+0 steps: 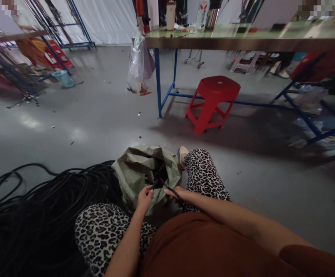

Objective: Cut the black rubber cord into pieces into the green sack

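My left hand (pixel 146 196) is closed, pinching a short black piece (pixel 155 183) that looks like rubber cord or tubing. In my right hand (pixel 171 192) is a pair of scissors with black handles (pixel 177 195), its blades pointing toward the black piece. Whether the blades touch it, I cannot tell. Both hands are over the near side of an open green woven sack (pixel 127 161) between my legs. Dark stuff shows in its mouth, too shadowed to make out. To the left lies a big tangled heap of black cord (pixel 77 188).
A red plastic stool (pixel 213 88) stands ahead, before a long table (pixel 242 43) with blue legs. A clear plastic bag (pixel 137 65) hangs from the table's left corner. Farther left are a light blue basket (pixel 64 78) and racks. Small scraps dot the grey floor (pixel 104 115).
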Demonstrator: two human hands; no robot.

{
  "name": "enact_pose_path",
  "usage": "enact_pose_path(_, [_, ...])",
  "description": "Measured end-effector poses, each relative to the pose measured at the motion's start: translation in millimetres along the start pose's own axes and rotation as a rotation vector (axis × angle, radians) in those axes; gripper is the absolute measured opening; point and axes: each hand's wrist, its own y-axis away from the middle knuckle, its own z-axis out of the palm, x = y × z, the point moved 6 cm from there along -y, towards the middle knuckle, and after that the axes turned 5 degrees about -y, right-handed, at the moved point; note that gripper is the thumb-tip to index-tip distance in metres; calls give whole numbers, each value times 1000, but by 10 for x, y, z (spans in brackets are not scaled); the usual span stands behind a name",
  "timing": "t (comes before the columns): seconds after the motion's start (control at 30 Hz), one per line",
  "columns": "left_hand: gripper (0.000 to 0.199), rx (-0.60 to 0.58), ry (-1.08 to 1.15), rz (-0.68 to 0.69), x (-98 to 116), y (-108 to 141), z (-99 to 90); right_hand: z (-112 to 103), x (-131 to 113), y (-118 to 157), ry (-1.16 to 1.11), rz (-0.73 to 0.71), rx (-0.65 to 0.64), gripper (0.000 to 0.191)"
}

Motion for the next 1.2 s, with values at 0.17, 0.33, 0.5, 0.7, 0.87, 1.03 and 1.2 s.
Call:
enact_pose_path(0.17, [39,-8,7,-11,-6,2,-17,52,-9,15,106,21,-56,44])
enact_pose_path(0.33, [39,-59,16,-24,-45,17,27,71,34,-57,104,-4,-107,45])
enact_pose_path(0.5, [37,-68,43,-42,-84,6,57,80,37,-55,119,8,-109,45])
enact_pose_path(0.7, [36,-97,53,-41,-65,27,89,101,-20,42,108,14,-118,42])
enact_pose_path(0.87, [42,-133,45,-52,-43,59,103,107,-12,32,14,26,-127,41])
enact_pose_path(1.03, [45,-134,15,-36,-22,68,89,115,38,-46,-4,53,-140,41])
enact_pose_path(1.2, [46,-134,-14,-26,-8,69,77,123,15,-24,13,36,-145,40])
